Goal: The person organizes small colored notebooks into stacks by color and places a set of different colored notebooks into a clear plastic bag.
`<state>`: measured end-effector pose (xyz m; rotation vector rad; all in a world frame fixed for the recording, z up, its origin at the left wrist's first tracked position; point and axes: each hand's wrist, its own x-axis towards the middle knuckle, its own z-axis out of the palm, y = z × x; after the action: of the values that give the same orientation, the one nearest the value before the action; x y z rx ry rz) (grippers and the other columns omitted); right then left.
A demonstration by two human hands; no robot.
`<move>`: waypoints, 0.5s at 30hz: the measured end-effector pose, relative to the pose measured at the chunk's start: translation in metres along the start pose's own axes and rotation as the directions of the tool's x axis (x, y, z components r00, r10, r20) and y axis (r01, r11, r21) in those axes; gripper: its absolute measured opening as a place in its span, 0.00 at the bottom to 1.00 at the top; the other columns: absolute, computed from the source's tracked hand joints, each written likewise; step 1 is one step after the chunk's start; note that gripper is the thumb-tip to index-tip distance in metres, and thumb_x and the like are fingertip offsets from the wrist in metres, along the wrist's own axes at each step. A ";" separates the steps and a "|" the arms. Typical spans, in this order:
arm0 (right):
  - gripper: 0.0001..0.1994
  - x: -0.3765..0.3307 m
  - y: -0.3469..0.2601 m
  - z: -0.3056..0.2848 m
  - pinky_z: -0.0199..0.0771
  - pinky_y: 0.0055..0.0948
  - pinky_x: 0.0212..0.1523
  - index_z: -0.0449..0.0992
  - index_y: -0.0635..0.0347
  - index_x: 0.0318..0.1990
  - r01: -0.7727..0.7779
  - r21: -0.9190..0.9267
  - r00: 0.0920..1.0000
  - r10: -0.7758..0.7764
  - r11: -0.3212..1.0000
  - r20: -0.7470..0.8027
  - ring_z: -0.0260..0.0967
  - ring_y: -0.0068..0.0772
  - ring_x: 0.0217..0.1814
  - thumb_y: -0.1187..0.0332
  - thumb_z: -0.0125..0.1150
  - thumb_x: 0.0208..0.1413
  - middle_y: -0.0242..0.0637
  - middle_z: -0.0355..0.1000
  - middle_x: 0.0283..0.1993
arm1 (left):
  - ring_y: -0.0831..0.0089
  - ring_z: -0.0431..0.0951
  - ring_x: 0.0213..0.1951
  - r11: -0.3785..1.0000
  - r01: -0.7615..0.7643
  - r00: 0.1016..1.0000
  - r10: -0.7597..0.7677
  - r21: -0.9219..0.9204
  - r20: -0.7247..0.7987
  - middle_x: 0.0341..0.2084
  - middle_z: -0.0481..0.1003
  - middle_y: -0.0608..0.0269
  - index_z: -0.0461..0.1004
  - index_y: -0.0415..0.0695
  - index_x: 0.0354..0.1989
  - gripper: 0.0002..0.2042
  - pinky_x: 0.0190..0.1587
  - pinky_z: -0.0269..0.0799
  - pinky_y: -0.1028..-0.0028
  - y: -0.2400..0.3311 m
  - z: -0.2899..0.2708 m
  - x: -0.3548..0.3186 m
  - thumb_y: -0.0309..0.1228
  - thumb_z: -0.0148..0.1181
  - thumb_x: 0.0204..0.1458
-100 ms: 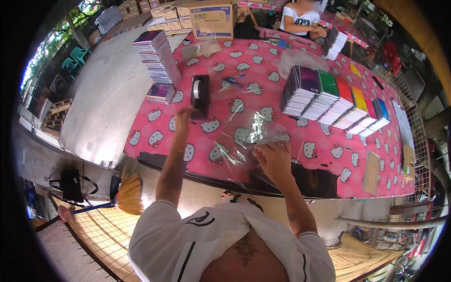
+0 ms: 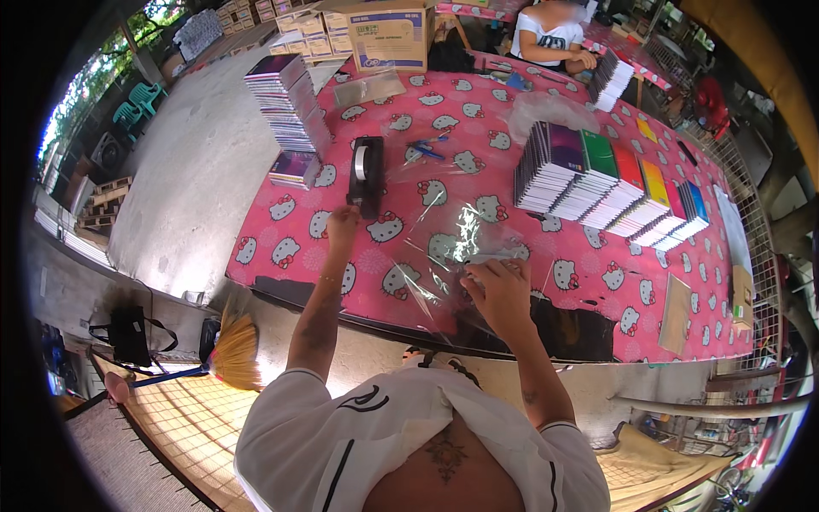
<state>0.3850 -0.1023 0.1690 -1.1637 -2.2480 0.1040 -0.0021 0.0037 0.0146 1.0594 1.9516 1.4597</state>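
Observation:
My left hand (image 2: 344, 220) is at the near end of a black tape dispenser (image 2: 367, 192) with a pale roll of tape (image 2: 362, 163) in it. Its fingers are pinched together; whatever lies between them is too small to make out. Over the table's front part spreads a clear, shiny plastic sleeve (image 2: 444, 260). My right hand (image 2: 502, 288) rests at its right side, fingers curled down on the plastic. Glare hides part of the sleeve, and whether anything lies inside it cannot be told.
Rows of coloured spiral notebooks (image 2: 589, 175) stand at right. A tall notebook stack (image 2: 286, 98) is at far left, beside a short one (image 2: 294, 169). Blue-handled scissors (image 2: 426, 150) lie mid-table. A cardboard box (image 2: 388, 38) and a seated person (image 2: 550, 38) are beyond.
My left hand has shifted slightly right and nearer, its fingers now closed at the dispenser's near end. My right hand stays on the plastic.

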 end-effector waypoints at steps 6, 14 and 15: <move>0.12 -0.014 -0.001 0.000 0.58 0.42 0.58 0.81 0.50 0.43 -0.064 -0.037 0.998 0.064 0.997 0.020 0.75 0.33 0.42 0.61 0.69 0.52 0.28 0.78 0.36 | 0.52 0.82 0.30 0.578 -0.540 0.840 0.415 0.612 0.350 0.29 0.81 0.56 0.75 0.46 0.33 0.04 0.35 0.75 0.66 0.075 -0.009 -0.033 0.32 0.58 0.57; 0.15 -0.015 0.000 0.000 0.58 0.44 0.59 0.80 0.49 0.46 -0.119 0.012 0.989 0.118 0.993 0.084 0.75 0.36 0.43 0.59 0.69 0.51 0.30 0.78 0.36 | 0.65 0.78 0.39 0.648 -0.688 0.184 0.591 -0.326 0.786 0.36 0.78 0.61 0.76 0.45 0.51 0.18 0.45 0.72 0.66 0.175 0.072 -0.137 0.22 0.67 0.50; 0.16 -0.014 0.001 -0.001 0.59 0.44 0.59 0.80 0.49 0.47 -0.098 -0.012 0.992 0.099 0.995 0.079 0.75 0.38 0.45 0.58 0.70 0.50 0.31 0.78 0.38 | 0.62 0.76 0.43 0.597 -0.744 0.197 0.627 -0.302 0.754 0.39 0.77 0.63 0.79 0.48 0.51 0.19 0.50 0.67 0.62 0.176 0.075 -0.136 0.24 0.69 0.48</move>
<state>0.3924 -0.1126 0.1629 -1.2957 -2.2608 0.1835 0.1862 -0.0402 0.1477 2.3794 0.8292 0.8102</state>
